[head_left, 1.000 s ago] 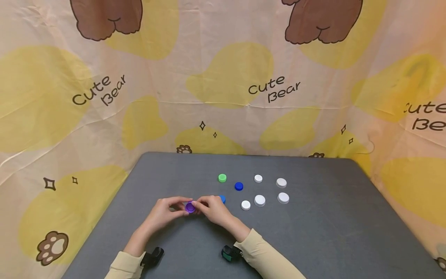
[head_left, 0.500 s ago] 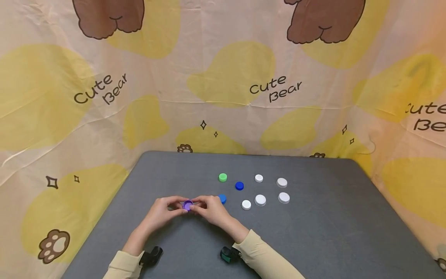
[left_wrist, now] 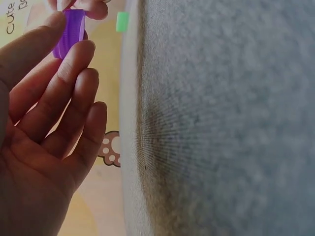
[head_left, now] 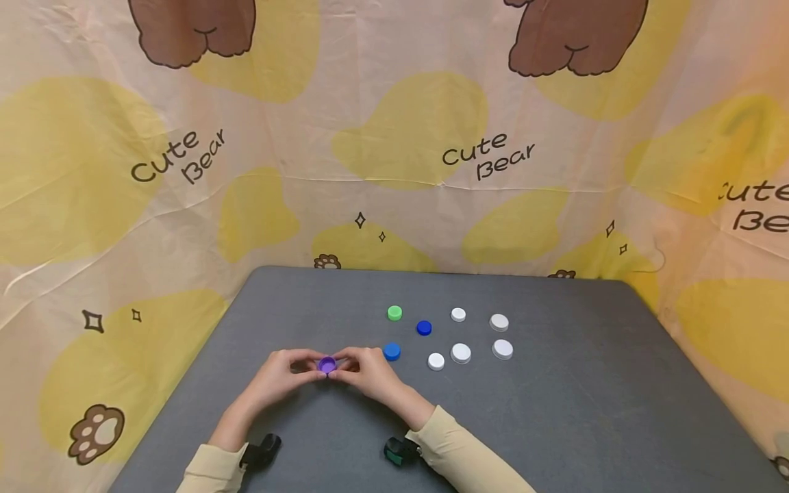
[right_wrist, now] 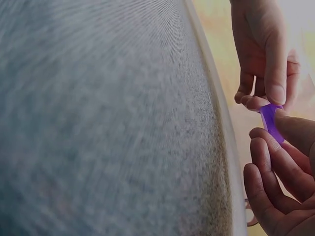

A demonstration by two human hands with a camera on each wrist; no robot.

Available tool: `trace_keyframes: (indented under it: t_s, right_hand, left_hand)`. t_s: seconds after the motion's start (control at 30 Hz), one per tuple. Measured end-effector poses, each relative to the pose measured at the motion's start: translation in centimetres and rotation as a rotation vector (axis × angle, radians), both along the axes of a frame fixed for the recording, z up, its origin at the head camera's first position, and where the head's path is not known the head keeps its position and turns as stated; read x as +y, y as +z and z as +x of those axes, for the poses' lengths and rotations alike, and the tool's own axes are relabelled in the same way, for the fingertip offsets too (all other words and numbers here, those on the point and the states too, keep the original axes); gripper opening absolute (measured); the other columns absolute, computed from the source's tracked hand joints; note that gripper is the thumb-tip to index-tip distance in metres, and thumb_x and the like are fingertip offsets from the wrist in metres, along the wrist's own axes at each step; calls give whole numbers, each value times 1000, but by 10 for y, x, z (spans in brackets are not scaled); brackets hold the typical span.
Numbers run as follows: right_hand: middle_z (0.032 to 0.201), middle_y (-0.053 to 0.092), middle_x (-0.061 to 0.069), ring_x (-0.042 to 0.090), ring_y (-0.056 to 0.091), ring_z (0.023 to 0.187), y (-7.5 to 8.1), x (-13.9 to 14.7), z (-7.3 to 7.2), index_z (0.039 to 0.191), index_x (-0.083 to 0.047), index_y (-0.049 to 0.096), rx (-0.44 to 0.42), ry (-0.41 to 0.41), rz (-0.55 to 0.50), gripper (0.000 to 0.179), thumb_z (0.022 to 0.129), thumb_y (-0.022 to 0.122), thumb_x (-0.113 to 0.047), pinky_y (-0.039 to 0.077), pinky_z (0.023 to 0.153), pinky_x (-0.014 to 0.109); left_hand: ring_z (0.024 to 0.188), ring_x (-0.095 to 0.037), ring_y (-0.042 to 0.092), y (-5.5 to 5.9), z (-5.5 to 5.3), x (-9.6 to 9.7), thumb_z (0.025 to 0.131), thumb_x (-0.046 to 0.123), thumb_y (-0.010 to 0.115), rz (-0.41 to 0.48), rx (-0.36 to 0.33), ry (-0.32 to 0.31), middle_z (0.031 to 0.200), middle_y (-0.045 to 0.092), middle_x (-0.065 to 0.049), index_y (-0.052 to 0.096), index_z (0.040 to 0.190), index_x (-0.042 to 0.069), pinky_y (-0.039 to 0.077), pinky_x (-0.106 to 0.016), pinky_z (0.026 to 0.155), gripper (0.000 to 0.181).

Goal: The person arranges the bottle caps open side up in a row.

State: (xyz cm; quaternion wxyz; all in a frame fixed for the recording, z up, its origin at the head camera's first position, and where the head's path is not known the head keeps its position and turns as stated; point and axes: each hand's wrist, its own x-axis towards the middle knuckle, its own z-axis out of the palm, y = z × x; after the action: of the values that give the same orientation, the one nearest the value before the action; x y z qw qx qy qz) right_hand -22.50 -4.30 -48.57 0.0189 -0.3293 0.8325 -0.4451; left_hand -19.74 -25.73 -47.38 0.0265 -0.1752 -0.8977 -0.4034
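A purple bottle cap (head_left: 327, 365) is held up over the grey table between both hands, its hollow side facing the head camera. My left hand (head_left: 279, 376) pinches its left side between thumb and fingers; in the left wrist view the ribbed edge of the cap (left_wrist: 73, 32) shows at the fingertips. From the other side my right hand (head_left: 372, 374) pinches it as well, and the right wrist view has the thumb against the cap (right_wrist: 271, 122). Just right of the right hand lies a blue cap (head_left: 391, 352) on the table.
Behind and to the right on the grey table (head_left: 555, 424) lie a green cap (head_left: 394, 313), a dark blue cap (head_left: 424, 328) and several white caps (head_left: 460, 353). A printed bear cloth (head_left: 394, 137) hangs behind the table.
Both hands have shifted slightly left with the purple cap. The right fingers have moved from over the cap to its right edge, and the blue cap beside them is now fully visible.
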Motion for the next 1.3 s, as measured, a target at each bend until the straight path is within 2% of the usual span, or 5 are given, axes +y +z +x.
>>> trace_keyframes:
  t_s: [0.33, 0.6, 0.73, 1.1, 1.3]
  right_hand:
    - [80, 73, -5, -8, 58, 66, -2, -9, 0, 104, -11, 71, 13, -12, 30, 28, 83, 73, -29, 46, 59, 11]
    - [80, 73, -3, -8, 59, 66, -4, -18, 0, 101, -10, 71, -7, -28, 33, 26, 82, 74, -27, 45, 58, 10]
    - [80, 73, -3, -8, 59, 65, -4, -23, 0, 101, -10, 72, -24, -34, 47, 25, 82, 75, -25, 45, 58, 10]
    - [75, 69, -4, -7, 53, 61, -4, -31, 3, 96, -8, 73, -43, -49, 62, 22, 80, 76, -22, 44, 56, 11]
    - [72, 68, -6, -10, 50, 59, -7, -35, 2, 94, -9, 74, 9, -49, 100, 22, 80, 77, -25, 41, 55, 9]
  left_hand:
    - [84, -6, 65, -5, -2, -12, 80, 30, 75, 3, 49, -49, 92, 70, 6, 72, 103, 20, 51, -24, 75, 25]
    - [84, -15, 68, 8, 4, -12, 82, 19, 75, 41, -83, -64, 95, 72, -7, 69, 105, 8, 53, -25, 73, 26]
    - [82, -10, 67, -4, -4, -22, 81, 24, 75, 74, -103, -88, 91, 72, -2, 69, 102, 12, 52, -23, 73, 24]
    - [82, -9, 67, -6, -7, -33, 83, 21, 74, 59, -149, -123, 92, 72, -5, 70, 104, 9, 51, -21, 71, 25]
    - [80, -6, 66, -9, -8, -38, 83, 19, 74, 45, -135, -129, 91, 72, -5, 71, 104, 7, 51, -21, 70, 25]
